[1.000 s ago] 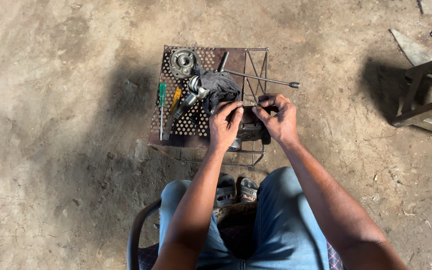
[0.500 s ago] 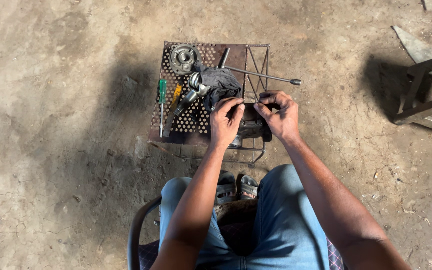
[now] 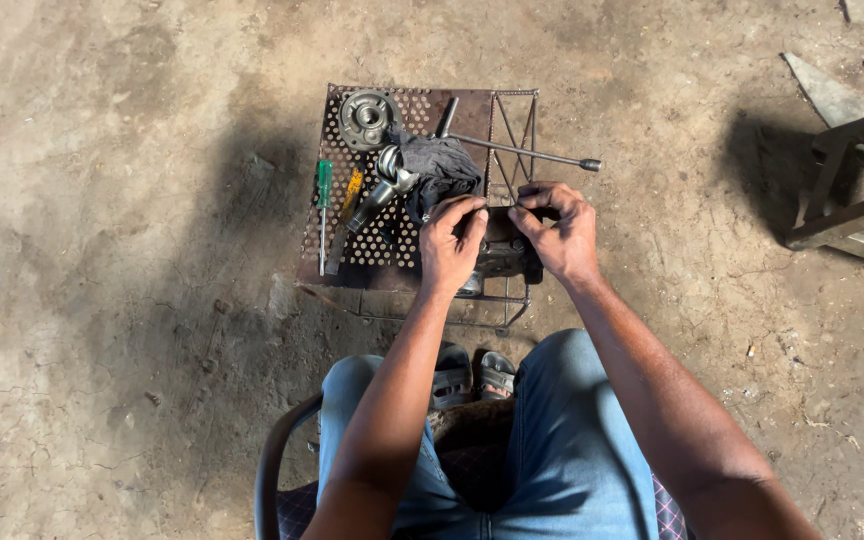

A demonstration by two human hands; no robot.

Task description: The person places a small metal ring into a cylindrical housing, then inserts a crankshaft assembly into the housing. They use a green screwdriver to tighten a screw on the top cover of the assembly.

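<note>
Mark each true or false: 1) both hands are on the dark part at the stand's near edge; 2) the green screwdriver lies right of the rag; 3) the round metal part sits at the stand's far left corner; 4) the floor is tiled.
1) True: left hand and right hand both grip the dark metal part.
2) False: the green-handled screwdriver lies left of the dark rag.
3) True: the round metal part sits on the perforated stand there.
4) False: bare cracked concrete.
</note>
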